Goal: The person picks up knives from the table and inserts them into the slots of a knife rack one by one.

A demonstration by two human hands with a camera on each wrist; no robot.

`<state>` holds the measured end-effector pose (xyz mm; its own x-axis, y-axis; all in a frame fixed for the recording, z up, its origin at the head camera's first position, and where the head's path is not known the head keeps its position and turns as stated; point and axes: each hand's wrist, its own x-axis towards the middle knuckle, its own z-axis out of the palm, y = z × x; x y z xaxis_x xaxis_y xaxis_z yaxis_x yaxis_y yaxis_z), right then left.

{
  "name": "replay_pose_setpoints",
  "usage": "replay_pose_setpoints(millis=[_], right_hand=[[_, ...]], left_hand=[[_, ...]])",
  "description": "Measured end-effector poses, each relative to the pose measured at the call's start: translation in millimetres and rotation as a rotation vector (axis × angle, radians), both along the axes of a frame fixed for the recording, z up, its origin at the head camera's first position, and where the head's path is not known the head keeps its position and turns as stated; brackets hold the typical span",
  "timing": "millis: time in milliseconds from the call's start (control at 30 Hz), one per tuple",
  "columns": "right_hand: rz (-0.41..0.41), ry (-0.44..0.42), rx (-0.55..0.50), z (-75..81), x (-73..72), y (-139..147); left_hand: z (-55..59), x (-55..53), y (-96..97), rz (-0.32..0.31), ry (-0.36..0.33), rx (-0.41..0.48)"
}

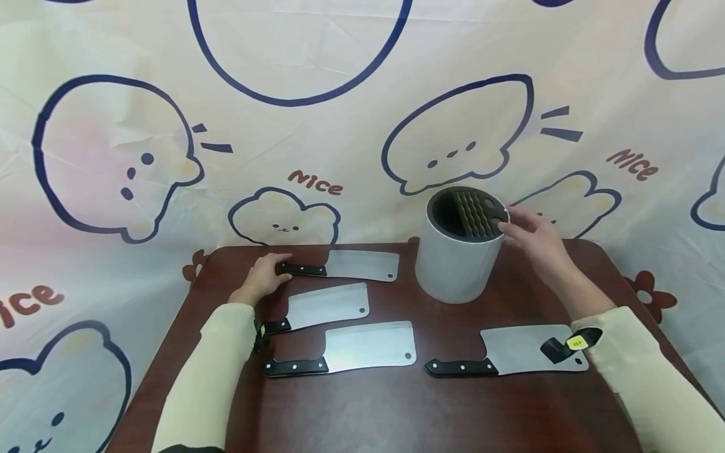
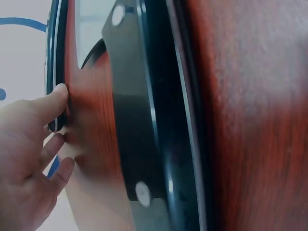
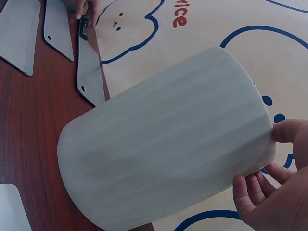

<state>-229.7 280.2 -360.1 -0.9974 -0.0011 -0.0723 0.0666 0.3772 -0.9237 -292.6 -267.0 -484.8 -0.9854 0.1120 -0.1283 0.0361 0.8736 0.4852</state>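
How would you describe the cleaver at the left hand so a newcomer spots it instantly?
On the brown table, find the white round holder. Three cleavers lie to its left; take the farthest-back cleaver. It alone has its black handle pinched by the left hand.

From above, the head camera looks forward and down at the white holder (image 1: pixel 455 270), which the right-wrist view shares from close beside it. Left of the holder, the left-wrist camera closely faces a knife handle (image 2: pixel 132 120).
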Motion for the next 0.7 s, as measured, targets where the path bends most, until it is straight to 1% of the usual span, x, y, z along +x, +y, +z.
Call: replay_pose_setpoints(millis=[267, 400, 467, 567, 700], right_hand=[[-0.017, 0.019, 0.001, -5.5, -1.2, 0], [-0.019, 0.018, -0.008, -7.2, -1.2, 0], [-0.018, 0.017, -0.008, -7.2, -1.5, 0], [-0.018, 0.018, -0.002, -7.1, -2.1, 0], [-0.024, 0.012, 0.003, -6.1, -1.8, 0]], left_hand=[[0.8, 0.8, 2.9, -0.002, -0.006, 0.032], [2.2, 1.3, 0.1, -0.035, -0.011, 0.037], [4.5, 1.5, -1.4, -0.063, -0.014, 0.034], [9.5, 3.1, -2.3, -0.089, -0.02, 0.021], [20.0, 5.3, -2.3, -0.101, -0.009, 0.012]])
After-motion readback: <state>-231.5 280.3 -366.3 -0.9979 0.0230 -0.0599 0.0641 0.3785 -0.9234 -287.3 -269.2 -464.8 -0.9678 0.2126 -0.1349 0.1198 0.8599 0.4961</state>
